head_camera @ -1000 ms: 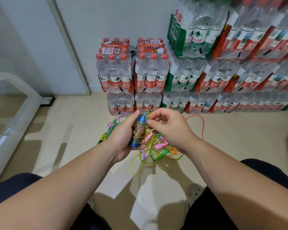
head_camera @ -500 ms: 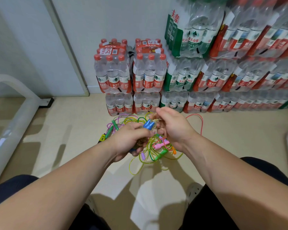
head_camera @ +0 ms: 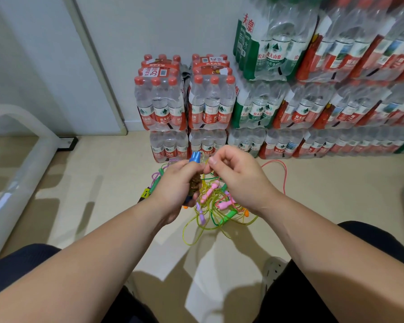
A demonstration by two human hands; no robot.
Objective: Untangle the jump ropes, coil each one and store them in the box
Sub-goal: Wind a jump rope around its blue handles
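One rope point(head_camera: 195, 183) is looking nearly coiled: left hand point(head_camera: 174, 183) is gripping its blue handles point(head_camera: 194, 157), right hand point(head_camera: 239, 179) is pinching the cord point(head_camera: 203, 159) just beside them; tangled pile point(head_camera: 216, 206) is lying beneath both, unsorted.

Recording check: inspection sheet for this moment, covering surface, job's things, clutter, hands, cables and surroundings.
Surface: beige floor, with patches of shadow.
Job's things: blue-handled rope wound round its handles; tangle of ropes on the floor under the hands; box not in view.
Clutter: nothing seen.
Hands: left hand grips the blue-handled rope; right hand pinches its loose strand.
Cables: nothing seen.
Surroundings: water-bottle packs stacked against the wall; white tube frame at left.
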